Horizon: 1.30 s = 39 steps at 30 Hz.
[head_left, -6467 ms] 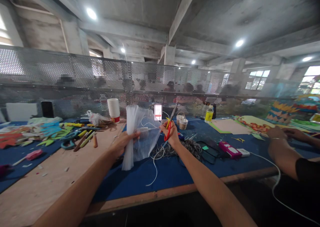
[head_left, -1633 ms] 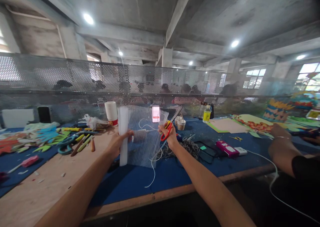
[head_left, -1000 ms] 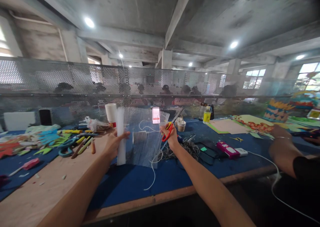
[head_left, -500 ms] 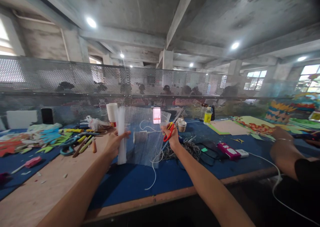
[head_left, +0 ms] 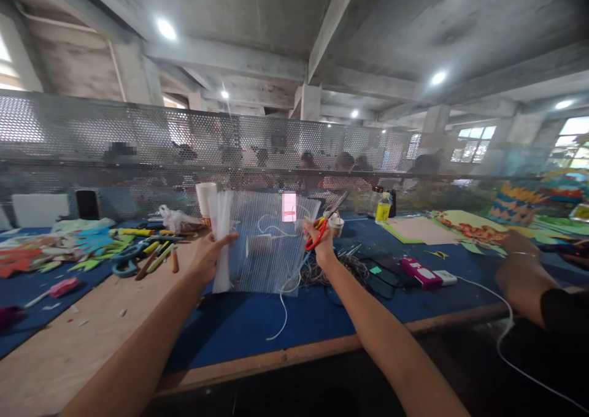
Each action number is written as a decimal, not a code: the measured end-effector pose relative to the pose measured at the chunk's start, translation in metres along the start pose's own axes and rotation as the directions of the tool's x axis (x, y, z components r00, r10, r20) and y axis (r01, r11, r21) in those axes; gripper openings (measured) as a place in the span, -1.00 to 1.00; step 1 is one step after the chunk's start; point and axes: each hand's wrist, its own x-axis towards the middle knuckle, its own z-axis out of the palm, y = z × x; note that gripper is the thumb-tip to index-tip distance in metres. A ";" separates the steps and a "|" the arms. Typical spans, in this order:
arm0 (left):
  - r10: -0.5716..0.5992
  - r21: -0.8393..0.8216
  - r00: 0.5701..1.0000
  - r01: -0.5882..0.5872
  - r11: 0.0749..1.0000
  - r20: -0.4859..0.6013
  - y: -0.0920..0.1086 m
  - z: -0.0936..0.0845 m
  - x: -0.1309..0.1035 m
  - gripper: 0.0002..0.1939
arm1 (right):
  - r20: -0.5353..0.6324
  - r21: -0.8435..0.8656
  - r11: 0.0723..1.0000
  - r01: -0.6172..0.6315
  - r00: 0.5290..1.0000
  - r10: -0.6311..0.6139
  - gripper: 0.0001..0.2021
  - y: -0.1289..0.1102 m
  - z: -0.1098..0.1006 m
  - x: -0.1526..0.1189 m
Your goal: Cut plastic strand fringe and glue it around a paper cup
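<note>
A clear ribbed plastic sheet is held upright between my two hands. My left hand is closed on its thick, bunched left edge, thumb in front. Red-handled scissors sit in my right hand, blades pointing up and right. The same hand's fingertips are at the sheet's right edge; whether they pinch it I cannot tell. Through the sheet shows a spool of white cord. A loose cord end curls down onto the blue table cover.
Paper cups stand behind the sheet. Tools including blue-handled scissors lie left. A wire bundle, a magenta box and a yellow bottle are to the right. A co-worker's arm reaches in at far right.
My right hand has moved slightly right and up with the scissors, and the sheet is spread a little wider. The left hand keeps its hold. The view has shifted slightly.
</note>
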 end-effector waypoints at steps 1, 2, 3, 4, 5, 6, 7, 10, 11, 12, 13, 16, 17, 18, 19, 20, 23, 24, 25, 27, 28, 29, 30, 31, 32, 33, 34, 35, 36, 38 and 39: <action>-0.003 -0.001 1.000 0.003 1.000 0.003 0.000 0.000 0.000 -0.53 | -0.004 -0.004 1.000 0.010 1.000 -0.010 -0.55 -0.001 -0.001 0.000; -0.003 -0.003 1.000 0.003 1.000 0.007 0.001 0.000 -0.001 -0.52 | -0.009 -0.006 1.000 0.019 1.000 -0.019 -0.55 -0.002 -0.001 0.000; -0.001 -0.004 1.000 0.001 1.000 0.010 0.002 0.000 -0.002 -0.52 | -0.013 -0.006 1.000 0.024 1.000 -0.024 -0.55 -0.003 -0.001 -0.001; -0.002 -0.004 1.000 0.002 1.000 0.013 0.003 0.000 -0.003 -0.51 | -0.016 -0.005 1.000 0.025 1.000 -0.025 -0.55 -0.003 -0.002 -0.001; -0.007 -0.005 1.000 0.007 1.000 0.012 0.004 0.001 -0.004 -0.51 | -0.019 -0.003 1.000 0.026 0.999 -0.027 -0.55 -0.003 -0.002 0.000; -0.014 -0.009 1.000 0.014 1.000 0.011 0.005 0.001 -0.005 -0.49 | -0.022 0.000 1.000 0.027 0.999 -0.027 -0.56 -0.003 -0.003 0.000; -0.023 -0.016 1.000 0.024 1.000 0.008 0.006 0.002 -0.006 -0.48 | -0.024 0.001 1.000 0.029 0.999 -0.029 -0.56 -0.003 -0.003 0.000; -0.040 -0.039 0.999 0.040 0.998 -0.002 0.007 0.002 -0.005 -0.46 | -0.035 0.002 1.000 0.030 0.999 -0.030 -0.58 -0.002 -0.003 0.002; -0.043 -0.042 0.999 0.042 0.998 -0.009 0.007 0.002 -0.004 -0.47 | -0.038 0.005 1.000 0.027 0.999 -0.026 -0.58 -0.002 -0.003 0.002; -0.047 -0.039 0.999 0.046 0.998 -0.015 0.007 0.002 -0.003 -0.47 | -0.040 0.009 1.000 0.022 0.999 -0.022 -0.58 -0.002 -0.003 0.002; -0.051 -0.035 0.999 0.050 0.998 -0.020 0.006 0.002 -0.003 -0.48 | -0.040 0.014 1.000 0.018 0.999 -0.017 -0.57 -0.002 -0.003 0.002; -0.051 -0.052 0.999 0.050 0.997 -0.017 0.007 0.002 -0.004 -0.47 | -0.039 0.023 1.000 0.014 0.999 -0.013 -0.55 -0.003 -0.003 0.001; -0.050 -0.062 0.999 0.049 0.997 -0.015 0.007 0.002 -0.005 -0.46 | -0.040 0.021 1.000 0.014 0.999 -0.013 -0.55 -0.004 -0.003 0.001; -0.052 -0.073 0.999 0.051 0.996 -0.016 0.008 0.002 -0.005 -0.45 | -0.042 0.015 1.000 0.013 0.999 -0.012 -0.54 -0.005 -0.002 0.000; -0.054 -0.083 0.998 0.053 0.995 -0.019 0.008 0.002 -0.005 -0.45 | -0.041 0.008 1.000 0.010 0.999 -0.010 -0.54 -0.006 -0.002 0.000; -0.057 -0.090 0.998 0.055 0.994 -0.021 0.008 0.002 -0.005 -0.46 | -0.042 0.002 1.000 0.007 0.999 -0.007 -0.54 -0.007 -0.002 -0.001; -0.062 -0.102 0.998 0.059 0.993 -0.028 0.006 0.001 -0.003 -0.48 | -0.046 0.002 1.000 0.007 0.999 -0.007 -0.54 -0.009 -0.002 -0.001; -0.062 -0.101 0.998 0.059 0.993 -0.028 0.006 0.000 -0.002 -0.48 | -0.046 0.004 1.000 0.012 0.999 -0.012 -0.54 -0.009 -0.001 -0.001; -0.059 -0.101 0.998 0.056 0.993 -0.028 0.005 -0.001 -0.001 -0.48 | -0.043 0.007 1.000 0.017 0.999 -0.017 -0.54 -0.009 -0.001 -0.001; -0.052 -0.106 0.998 0.049 0.993 -0.026 0.003 -0.002 0.001 -0.47 | -0.035 0.005 1.000 0.021 0.999 -0.021 -0.54 -0.009 -0.002 -0.001; -0.049 -0.113 0.998 0.046 0.993 -0.025 0.003 -0.002 0.001 -0.46 | -0.032 0.004 1.000 0.021 0.999 -0.021 -0.54 -0.008 -0.002 -0.001; -0.049 -0.121 0.998 0.045 0.992 -0.026 0.002 -0.002 0.002 -0.46 | -0.032 0.005 1.000 0.022 0.999 -0.022 -0.54 -0.008 -0.002 0.000; -0.051 -0.130 0.998 0.047 0.990 -0.027 0.002 -0.002 0.002 -0.46 | -0.032 0.005 1.000 0.024 0.999 -0.024 -0.54 -0.007 -0.002 0.000; -0.054 -0.139 0.998 0.050 0.989 -0.026 0.002 -0.002 0.002 -0.46 | -0.030 0.001 1.000 0.027 0.999 -0.027 -0.55 -0.007 -0.002 0.000; -0.059 -0.145 0.998 0.054 0.988 -0.027 0.002 -0.002 0.003 -0.47 | -0.029 -0.005 0.999 0.032 0.999 -0.033 -0.55 -0.007 -0.002 0.001; -0.064 -0.148 0.998 0.059 0.987 -0.030 0.002 -0.002 0.003 -0.47 | -0.028 -0.011 0.999 0.038 0.999 -0.038 -0.56 -0.006 -0.002 0.001; -0.069 -0.147 0.997 0.063 0.987 -0.037 0.002 -0.002 0.003 -0.48 | -0.027 -0.016 0.999 0.039 0.999 -0.039 -0.56 -0.006 -0.002 0.001; -0.072 -0.142 0.996 0.065 0.988 -0.046 0.002 -0.003 0.004 -0.49 | -0.025 -0.018 0.999 0.036 0.999 -0.037 -0.56 -0.006 -0.002 0.001; -0.074 -0.135 0.996 0.066 0.989 -0.056 0.002 -0.003 0.004 -0.51 | -0.022 -0.017 0.999 0.032 0.999 -0.032 -0.56 -0.006 -0.002 0.001; -0.067 -0.132 0.996 0.058 0.990 -0.067 0.001 -0.004 0.005 -0.52 | -0.020 -0.013 1.000 0.025 0.999 -0.025 -0.56 -0.006 -0.002 0.000; -0.059 -0.140 0.996 0.050 0.989 -0.061 0.001 -0.005 0.006 -0.51 | -0.022 -0.016 1.000 0.025 0.999 -0.026 -0.56 -0.006 -0.002 0.000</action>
